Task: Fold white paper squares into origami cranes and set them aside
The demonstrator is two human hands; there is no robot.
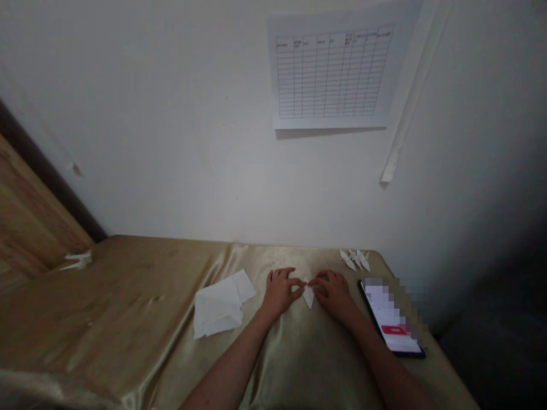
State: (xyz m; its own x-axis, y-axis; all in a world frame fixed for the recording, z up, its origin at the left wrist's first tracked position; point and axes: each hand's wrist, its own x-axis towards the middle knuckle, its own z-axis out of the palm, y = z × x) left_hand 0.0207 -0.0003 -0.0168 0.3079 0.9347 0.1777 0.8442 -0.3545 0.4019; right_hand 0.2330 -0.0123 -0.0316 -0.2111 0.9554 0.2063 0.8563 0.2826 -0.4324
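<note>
A small white piece of folded paper (309, 298), narrowing to a point toward me, lies on the gold cloth between my hands. My left hand (281, 289) pinches its left side with thumb and index finger. From the right, my right hand (334, 291) closes thumb and index finger on the same piece near its upper part. The fingertips of both hands nearly meet there and cover part of the folds. Several small folded paper cranes (355, 259) sit together at the back right of the table, beyond my right hand.
Loose white paper sheets (217, 307) lie left of my left hand. A phone (395, 324) with a lit screen rests near the right edge. The table (128, 296), draped in shiny gold cloth, meets a wall carrying a printed chart (331, 74).
</note>
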